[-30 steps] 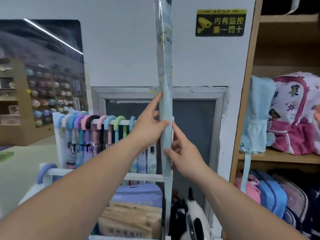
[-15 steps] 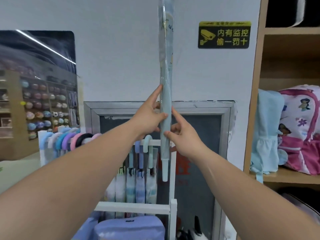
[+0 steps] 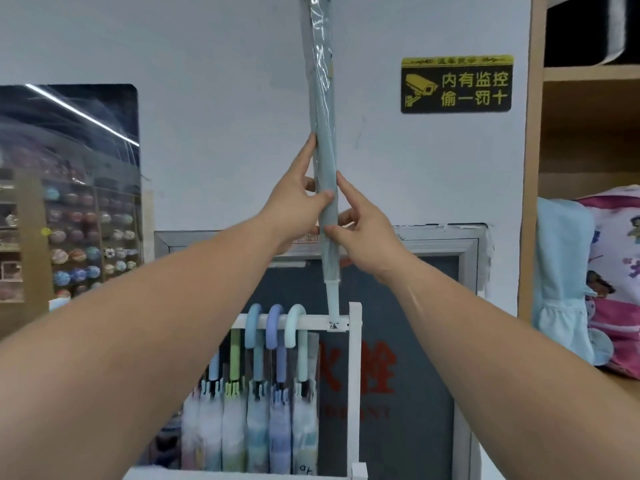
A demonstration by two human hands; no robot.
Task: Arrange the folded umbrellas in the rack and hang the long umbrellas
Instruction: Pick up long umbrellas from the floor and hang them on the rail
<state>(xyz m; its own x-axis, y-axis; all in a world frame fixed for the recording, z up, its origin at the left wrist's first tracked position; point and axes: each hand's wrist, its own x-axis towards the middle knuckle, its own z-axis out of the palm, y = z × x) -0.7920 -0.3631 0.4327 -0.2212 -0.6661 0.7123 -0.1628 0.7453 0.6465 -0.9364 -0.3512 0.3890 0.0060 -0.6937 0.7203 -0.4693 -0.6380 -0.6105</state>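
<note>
Wall (image 3: 207, 98), left hand (image 3: 294, 204), right hand (image 3: 369, 235) gripping umbrella (image 3: 323, 109)

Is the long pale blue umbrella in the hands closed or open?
Closed. The long pale blue umbrella is a furled stick inside a clear plastic sleeve, held by the left hand and right hand.

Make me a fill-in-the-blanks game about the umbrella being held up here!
The left hand and right hand hold a long umbrella wrapped in clear ____.
In view, ____ curved handles hook over the rack's white bar.
The yellow-and-black wall sign pictures a ____.
Missing words: plastic; three; camera.
</note>
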